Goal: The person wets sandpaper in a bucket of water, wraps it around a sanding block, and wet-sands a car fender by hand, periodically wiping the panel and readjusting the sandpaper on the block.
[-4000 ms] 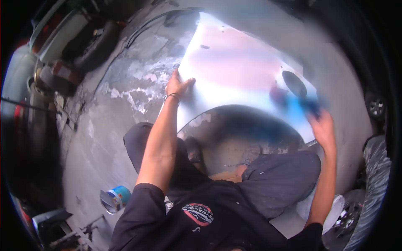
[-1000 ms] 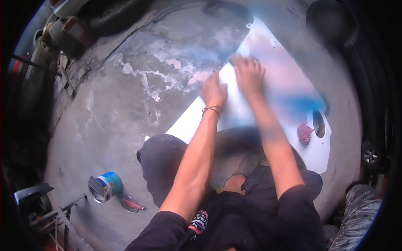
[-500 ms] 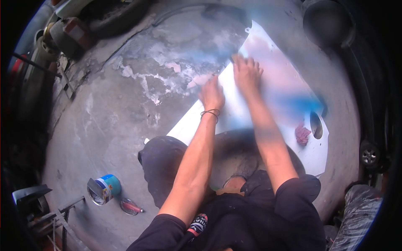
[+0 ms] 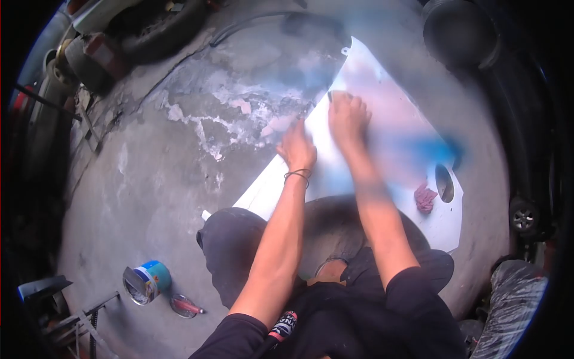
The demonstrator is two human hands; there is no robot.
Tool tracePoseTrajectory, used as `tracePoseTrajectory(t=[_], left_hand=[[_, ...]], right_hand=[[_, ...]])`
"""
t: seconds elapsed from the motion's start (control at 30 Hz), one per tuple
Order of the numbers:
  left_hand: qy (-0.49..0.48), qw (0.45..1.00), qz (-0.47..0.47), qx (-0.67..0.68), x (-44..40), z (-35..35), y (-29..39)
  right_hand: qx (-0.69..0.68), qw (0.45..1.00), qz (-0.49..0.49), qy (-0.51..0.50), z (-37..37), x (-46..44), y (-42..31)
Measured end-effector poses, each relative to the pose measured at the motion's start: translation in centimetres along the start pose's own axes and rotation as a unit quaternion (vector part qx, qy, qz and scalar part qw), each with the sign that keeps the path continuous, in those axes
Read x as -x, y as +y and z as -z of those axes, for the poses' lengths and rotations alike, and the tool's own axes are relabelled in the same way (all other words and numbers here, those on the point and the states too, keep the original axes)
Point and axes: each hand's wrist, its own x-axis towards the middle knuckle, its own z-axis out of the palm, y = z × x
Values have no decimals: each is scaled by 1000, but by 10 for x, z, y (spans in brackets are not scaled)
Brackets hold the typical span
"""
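A white car body panel (image 4: 335,161) with a pinkish patch lies over my lap and the floor. My left hand (image 4: 297,146) is at its left edge, fingers wrapped over the rim. Farther up that edge, my right hand (image 4: 348,116) presses a small, thin tan piece (image 4: 341,94) against the surface, its fingers bent over it; a dark strip shows beside the fingertips. A crumpled reddish cloth (image 4: 425,198) rests on the panel, left of the oval hole.
On the floor at lower left stand a blue can (image 4: 147,282) and a small clear lid with a red tool (image 4: 186,306). A metal frame (image 4: 89,311) is beyond them. A tyre (image 4: 173,27) lies upper left, a plastic-wrapped item (image 4: 513,308) lower right.
Four seconds ago my right hand was at the panel's right end; now it is at the left edge. The panel has turned, and the cloth lies released. Lately both hands shifted slightly down the view.
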Motion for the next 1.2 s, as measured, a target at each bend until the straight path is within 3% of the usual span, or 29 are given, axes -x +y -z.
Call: tracePoseTrajectory(t=[0.27, 0.37, 0.57, 0.7, 0.87, 1.07, 1.13, 1.2], left_hand=[[-11, 1000, 5, 19, -3, 1, 0], [-5, 1000, 17, 24, 1, -6, -3], [-1, 999, 4, 32, -3, -1, -6], [-4, 1000, 11, 23, -5, -2, 1], [-2, 999, -7, 31, -3, -8, -13], [-3, 1000, -15, 13, -8, -7, -9], [-13, 999, -21, 28, -8, -7, -12], [-12, 999, -28, 29, -10, -11, -16]], right_hand=[[-41, 998, 3, 50, -15, -28, 9], [-34, 998, -38, -25, 13, -2, -13], [-34, 997, -62, 30, -17, -36, 7], [-41, 998, -30, 34, 1, -5, 0], [-27, 999, 2, -28, 12, -6, 11], [-29, 998, -53, 4, -10, -29, 18], [-29, 996, 53, 60, -10, 15, 7], [-36, 996, 75, 16, 1, 39, 5]])
